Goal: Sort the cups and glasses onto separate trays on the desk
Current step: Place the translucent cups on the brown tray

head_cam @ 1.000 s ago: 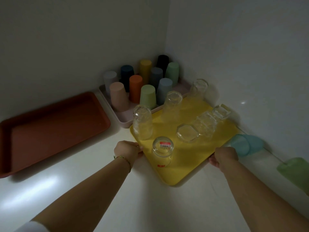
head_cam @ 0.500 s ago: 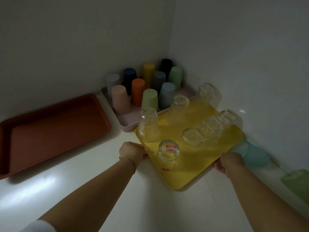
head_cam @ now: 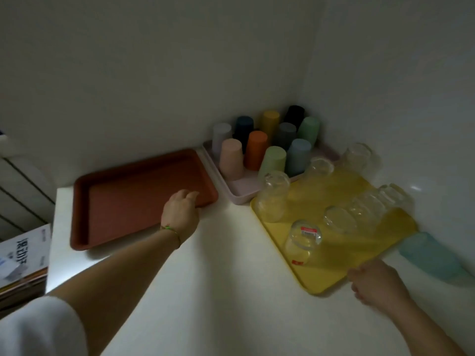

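Left hand [head_cam: 180,214] at brown tray [head_cam: 123,209], right hand [head_cam: 377,286] at yellow tray [head_cam: 347,255]

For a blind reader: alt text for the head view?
Left hand at a brown tray, right hand at the edge of a yellow tray of clear glasses; coloured cups stand upside down on a pink tray behind.

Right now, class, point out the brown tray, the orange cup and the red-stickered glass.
brown tray [head_cam: 123,209]: head view, bare floor.
orange cup [head_cam: 257,152]: head view, side wall.
red-stickered glass [head_cam: 301,249]: head view, side wall.
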